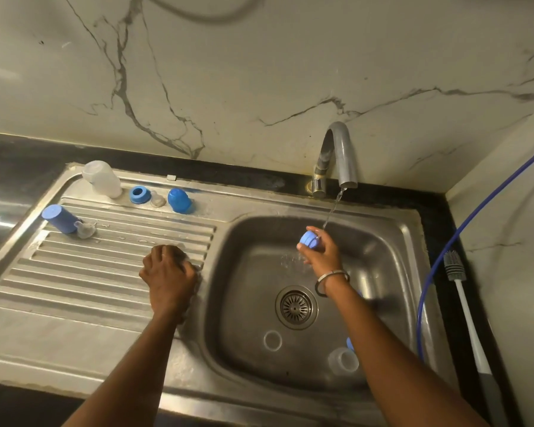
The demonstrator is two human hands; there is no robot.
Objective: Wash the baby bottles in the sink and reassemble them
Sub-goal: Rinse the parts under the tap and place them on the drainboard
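Observation:
My right hand [322,252] holds a blue bottle part [309,238] under the thin stream from the tap [341,152], over the sink [392,241]. My left hand [168,272] rests on the ribbed drainboard [84,272], fingers curled over a translucent piece [187,257] that is mostly hidden. At the back of the drainboard stand an upturned clear bottle [102,178], a blue ring [140,195], a clear nipple [158,199] and a blue cap [179,200]. Further left are another blue cap [59,218] and a second nipple [85,229]. In the sink lie a clear ring [272,340] and a clear bottle [342,359].
A bottle brush [455,272] with a white handle lies on the dark counter right of the sink. A blue hose [444,257] curves down along the sink's right edge. The drain [296,307] is in the sink's middle. A marble wall closes the back and right.

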